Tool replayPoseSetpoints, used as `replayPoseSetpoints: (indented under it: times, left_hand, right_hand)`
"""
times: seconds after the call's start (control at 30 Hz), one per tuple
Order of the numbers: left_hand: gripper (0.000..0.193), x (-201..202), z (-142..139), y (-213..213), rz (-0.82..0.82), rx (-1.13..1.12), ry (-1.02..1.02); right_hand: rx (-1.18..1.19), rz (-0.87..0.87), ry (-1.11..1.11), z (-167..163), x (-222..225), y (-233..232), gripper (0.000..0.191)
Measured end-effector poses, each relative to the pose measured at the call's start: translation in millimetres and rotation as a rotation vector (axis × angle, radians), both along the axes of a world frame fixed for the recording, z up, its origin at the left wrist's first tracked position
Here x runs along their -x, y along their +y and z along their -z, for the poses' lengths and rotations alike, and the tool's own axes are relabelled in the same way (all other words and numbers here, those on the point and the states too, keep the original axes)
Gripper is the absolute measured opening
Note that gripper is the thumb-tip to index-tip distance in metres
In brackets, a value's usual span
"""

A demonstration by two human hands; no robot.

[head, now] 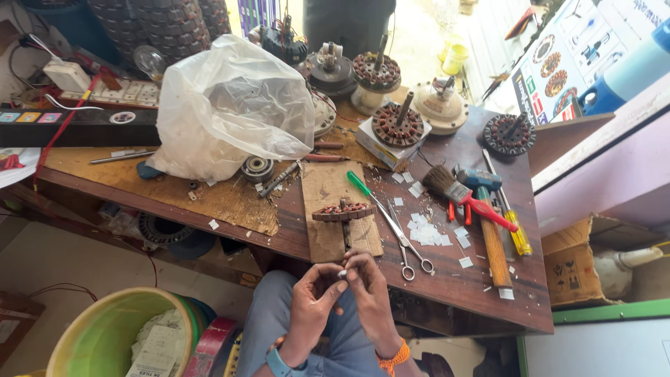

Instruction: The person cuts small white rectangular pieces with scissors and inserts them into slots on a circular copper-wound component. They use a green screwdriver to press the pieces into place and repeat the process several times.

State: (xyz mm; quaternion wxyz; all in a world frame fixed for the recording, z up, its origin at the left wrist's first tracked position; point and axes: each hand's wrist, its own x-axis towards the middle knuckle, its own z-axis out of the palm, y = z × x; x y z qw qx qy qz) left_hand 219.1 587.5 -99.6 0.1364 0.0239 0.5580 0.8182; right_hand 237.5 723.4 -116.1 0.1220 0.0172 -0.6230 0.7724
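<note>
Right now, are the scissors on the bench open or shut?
Shut. The scissors lie flat on the bench with both blades together in one line and the two finger loops side by side.

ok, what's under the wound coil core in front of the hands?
The coil core sits on a small wooden board on the workbench, its shaft pointing down the board. Scissors lie just right of it. The board hides the bench surface beneath.

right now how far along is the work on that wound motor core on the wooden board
Done: scissors lie beside many cut white paper slips. The wound core on its board already shows copper coils. In hand: the left hand and right hand pinch one small pale piece together. Left: I cannot tell how many slots remain unfilled.
</note>
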Motion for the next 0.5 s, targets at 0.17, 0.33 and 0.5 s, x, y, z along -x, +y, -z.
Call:
replayPoseSetpoints:
  times: [0.17,0.33,0.5]
  left_hand:
    - [0.013,2,-13,1,-0.110,0.520,0.498]
    - [0.012,-3,-23,12,-0.002,0.324,0.424]
    - [0.007,4,-25,-3,0.016,0.440,0.607]
  right_hand:
    - [-0.092,-0.042,0.010,18,-3,15,0.015]
    - [-0.289,0.187,-0.026,22,-11,16,0.021]
    - [-0.546,0.316,0.207,5,-13,11,0.017]
